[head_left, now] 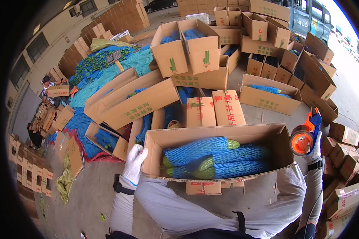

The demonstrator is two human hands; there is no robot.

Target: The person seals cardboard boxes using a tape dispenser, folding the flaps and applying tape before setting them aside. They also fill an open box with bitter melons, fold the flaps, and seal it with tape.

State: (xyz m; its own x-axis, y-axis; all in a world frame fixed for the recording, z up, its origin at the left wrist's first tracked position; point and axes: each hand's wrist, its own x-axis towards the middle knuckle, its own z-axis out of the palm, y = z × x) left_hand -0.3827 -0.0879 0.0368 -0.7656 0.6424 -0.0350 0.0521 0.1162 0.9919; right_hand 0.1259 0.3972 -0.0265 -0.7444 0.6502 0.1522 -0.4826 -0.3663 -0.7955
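Note:
An open cardboard box lies before my knees, with several long green vegetables in blue mesh sleeves inside. My left hand, in a white glove, has its fingers closed on the box's left end. My right hand, also gloved, is wrapped round the handle of an orange and blue tape dispenser, just off the box's right end. The dispenser partly hides the fingers. Beneath and behind the box are cartons with red print.
Open boxes with mesh-wrapped vegetables stand ahead and at the left. More boxes are at the right, and closed cartons are piled beside my right arm. Two people are at the far left; a vehicle is behind.

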